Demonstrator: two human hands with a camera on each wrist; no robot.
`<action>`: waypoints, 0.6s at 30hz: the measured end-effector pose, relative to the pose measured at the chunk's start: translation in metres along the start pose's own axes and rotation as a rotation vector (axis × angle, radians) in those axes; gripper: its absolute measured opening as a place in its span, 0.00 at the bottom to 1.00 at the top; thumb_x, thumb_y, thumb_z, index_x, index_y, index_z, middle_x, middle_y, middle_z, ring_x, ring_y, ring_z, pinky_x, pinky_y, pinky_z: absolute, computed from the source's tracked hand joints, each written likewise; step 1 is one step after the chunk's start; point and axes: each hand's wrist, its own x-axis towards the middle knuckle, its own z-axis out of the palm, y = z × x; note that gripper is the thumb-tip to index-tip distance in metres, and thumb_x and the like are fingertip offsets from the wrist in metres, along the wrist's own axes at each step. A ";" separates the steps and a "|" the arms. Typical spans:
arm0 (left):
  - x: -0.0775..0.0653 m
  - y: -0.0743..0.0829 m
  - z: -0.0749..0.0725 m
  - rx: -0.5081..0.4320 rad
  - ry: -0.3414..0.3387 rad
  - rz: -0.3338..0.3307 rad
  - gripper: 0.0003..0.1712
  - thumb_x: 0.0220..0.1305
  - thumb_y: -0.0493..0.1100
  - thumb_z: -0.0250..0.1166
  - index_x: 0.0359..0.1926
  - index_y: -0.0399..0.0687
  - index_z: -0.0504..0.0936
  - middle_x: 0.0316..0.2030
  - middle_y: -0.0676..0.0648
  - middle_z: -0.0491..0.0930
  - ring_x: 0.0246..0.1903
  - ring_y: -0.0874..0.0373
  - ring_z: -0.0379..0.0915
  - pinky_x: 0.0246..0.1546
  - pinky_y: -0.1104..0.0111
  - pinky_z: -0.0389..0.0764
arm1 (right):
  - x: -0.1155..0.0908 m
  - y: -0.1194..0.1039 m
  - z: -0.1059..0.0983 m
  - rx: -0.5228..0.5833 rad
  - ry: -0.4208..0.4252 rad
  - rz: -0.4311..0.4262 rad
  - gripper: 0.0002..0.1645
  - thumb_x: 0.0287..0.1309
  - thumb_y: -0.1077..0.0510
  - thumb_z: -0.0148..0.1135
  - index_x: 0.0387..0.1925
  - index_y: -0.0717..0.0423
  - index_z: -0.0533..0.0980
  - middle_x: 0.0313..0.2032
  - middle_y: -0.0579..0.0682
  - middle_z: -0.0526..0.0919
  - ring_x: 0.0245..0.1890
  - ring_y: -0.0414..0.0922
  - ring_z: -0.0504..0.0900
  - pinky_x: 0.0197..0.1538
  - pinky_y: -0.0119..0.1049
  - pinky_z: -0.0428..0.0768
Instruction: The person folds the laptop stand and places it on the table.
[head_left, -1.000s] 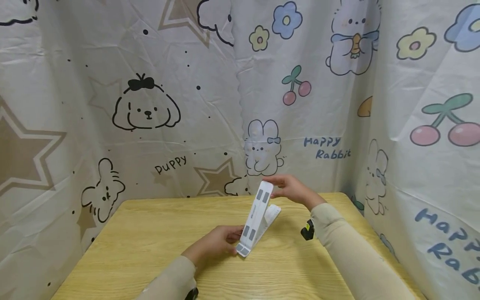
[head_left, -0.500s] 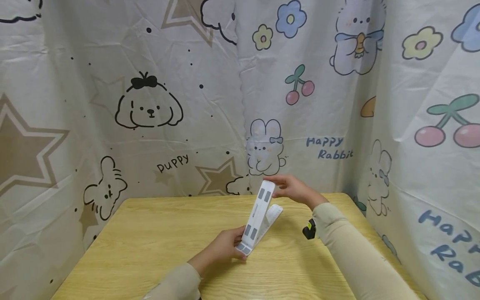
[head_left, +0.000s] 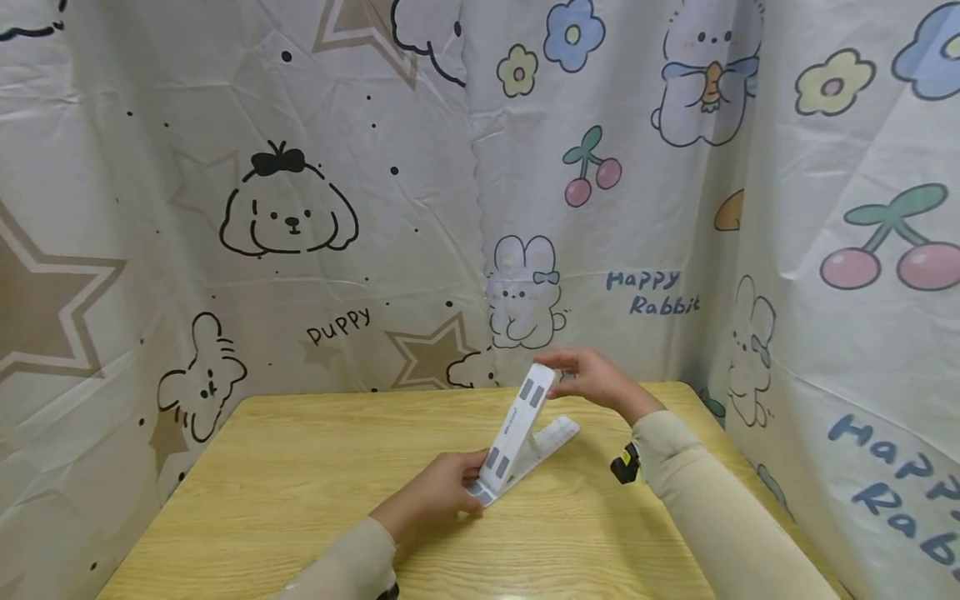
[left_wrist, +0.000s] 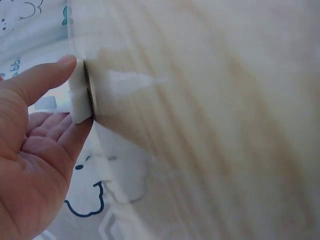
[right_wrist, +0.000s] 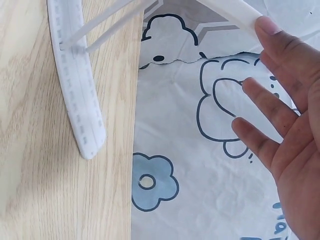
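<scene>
Curtain [head_left: 420,250], pale, printed with puppies, rabbits, stars and cherries, hung behind and at both sides; table [head_left: 315,450], light wood grain; left sleeve [head_left: 341,558], cream, entering from the near edge; left hand [head_left: 435,490], left of centre, thumb and fingers bent in a pinch about the near end of the stand; folding stand [head_left: 513,429], white, one item, at centre right of the table, leaning far and to the right, its upper arm raised and bearing grey patches [head_left: 503,467]; lower arm [head_left: 551,442], slotted, spreading away beneath it toward the far right; braces [right_wrist: 97,24], two thin strips, rising from the lower arm; right hand [head_left: 596,382], at the raised far end, thumb and forefinger pinching the tip, other fingers loosely extended and apart from it; black wrist piece [head_left: 625,463], below the right cuff; right sleeve [head_left: 720,508], cream, reaching in from the near right; condition, by judgement: arms parted in a narrow V, so opening appears partly done; left over, it seems, are fixing the angle and letting go; whether any brace is locked cannot be told.
</scene>
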 end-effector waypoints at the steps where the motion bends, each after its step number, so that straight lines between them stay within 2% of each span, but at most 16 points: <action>1: 0.001 0.000 -0.002 0.023 -0.007 0.003 0.56 0.43 0.31 0.81 0.76 0.44 0.66 0.66 0.43 0.77 0.63 0.53 0.77 0.63 0.60 0.79 | -0.002 -0.001 -0.001 -0.019 0.008 0.001 0.38 0.52 0.54 0.79 0.65 0.47 0.78 0.64 0.49 0.81 0.65 0.56 0.77 0.69 0.58 0.72; 6: 0.005 -0.005 -0.015 0.109 -0.035 0.005 0.55 0.46 0.29 0.78 0.77 0.49 0.65 0.65 0.46 0.79 0.61 0.57 0.76 0.60 0.61 0.80 | -0.008 -0.003 -0.004 -0.035 0.025 0.007 0.35 0.52 0.54 0.79 0.63 0.49 0.79 0.61 0.49 0.83 0.65 0.58 0.77 0.71 0.60 0.70; 10: 0.007 -0.008 -0.022 0.051 -0.067 -0.013 0.55 0.49 0.27 0.77 0.77 0.52 0.65 0.66 0.47 0.78 0.61 0.56 0.75 0.60 0.58 0.80 | -0.008 -0.004 -0.006 -0.056 0.015 -0.006 0.35 0.54 0.52 0.79 0.63 0.50 0.79 0.60 0.50 0.84 0.63 0.56 0.79 0.69 0.59 0.72; 12: 0.009 -0.008 -0.021 0.050 -0.076 -0.012 0.55 0.49 0.28 0.77 0.77 0.51 0.64 0.66 0.46 0.78 0.61 0.56 0.75 0.60 0.58 0.80 | -0.007 -0.005 -0.007 -0.064 0.006 -0.004 0.35 0.54 0.50 0.78 0.64 0.50 0.78 0.60 0.50 0.84 0.62 0.55 0.80 0.68 0.59 0.73; 15: 0.011 -0.006 -0.017 0.073 -0.065 0.008 0.53 0.51 0.31 0.78 0.77 0.47 0.65 0.65 0.45 0.78 0.61 0.54 0.76 0.61 0.57 0.79 | -0.006 -0.004 -0.009 -0.050 -0.010 0.004 0.35 0.56 0.52 0.77 0.65 0.52 0.77 0.61 0.51 0.83 0.61 0.54 0.80 0.69 0.58 0.73; 18: 0.013 -0.003 -0.012 0.072 -0.010 0.028 0.47 0.54 0.36 0.79 0.74 0.46 0.69 0.62 0.45 0.81 0.58 0.54 0.78 0.58 0.58 0.82 | -0.003 -0.004 -0.008 -0.040 -0.023 -0.008 0.36 0.57 0.53 0.76 0.66 0.54 0.75 0.62 0.54 0.82 0.62 0.55 0.80 0.70 0.58 0.72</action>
